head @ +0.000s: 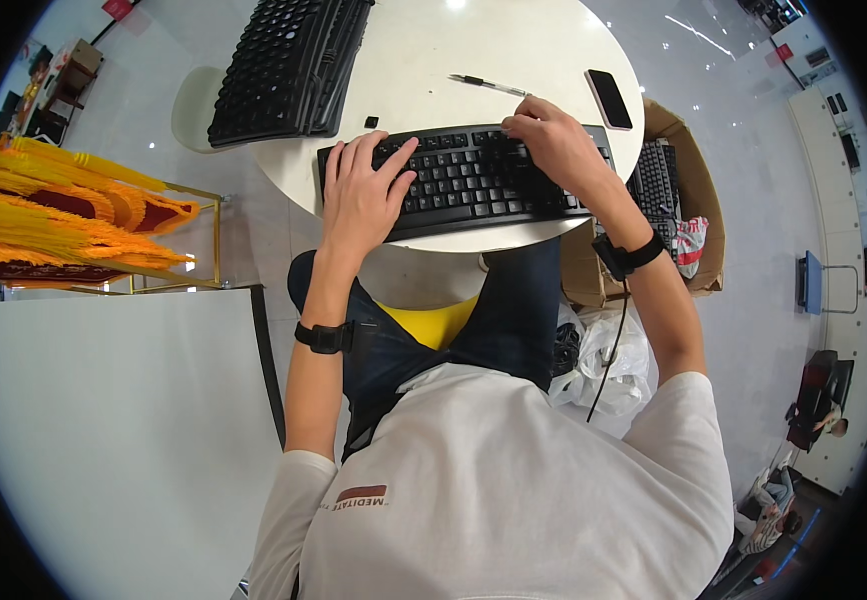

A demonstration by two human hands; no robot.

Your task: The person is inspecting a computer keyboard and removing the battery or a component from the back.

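Observation:
A black computer keyboard (pixel 463 184) lies along the near edge of a round white table (pixel 418 67). My left hand (pixel 362 187) rests on its left end, fingers spread over the keys, with nothing visible in the grasp. Over the upper right part of the keyboard, my right hand (pixel 557 146) has its thumb and fingertips bent together at the top row. Whether anything is pinched between them is hidden. A small black piece, apparently a keycap (pixel 371 121), sits beyond the keyboard. Past the right hand lies a clear-barrelled pen (pixel 487 84).
Several stacked black keyboards (pixel 283 67) overhang the table's left side near a pale chair (pixel 197 109). A smartphone (pixel 609 99) lies at the right edge. Below it stands a cardboard box (pixel 692 165) holding keyboards, beside white plastic bags (pixel 613 360). A cable (pixel 613 345) hangs from my right wristband.

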